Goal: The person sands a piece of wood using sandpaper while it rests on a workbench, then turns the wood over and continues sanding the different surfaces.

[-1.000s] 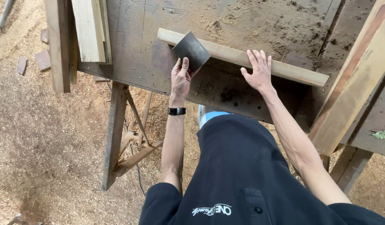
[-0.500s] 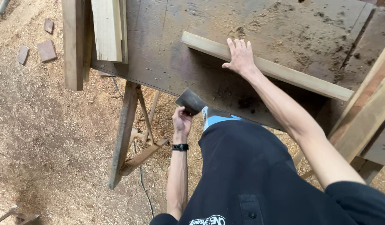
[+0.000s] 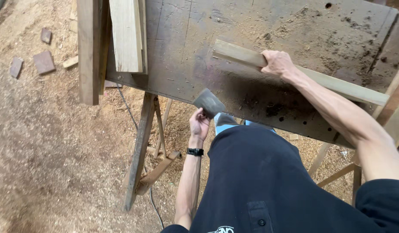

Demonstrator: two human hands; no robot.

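Sawdust-covered floor (image 3: 48, 142) under a worn wooden workbench (image 3: 186, 51) on trestle legs (image 3: 141, 146)

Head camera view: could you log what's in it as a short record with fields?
Setting: workshop, sawdust-covered ground
Bench: worn wooden workbench on trestle legs
Left hand: below the bench edge, holding a grey sanding sheet
Right hand: on the bench, gripping a long pale wooden strip
Also: planks lying on the bench's end, wood offcuts on the ground
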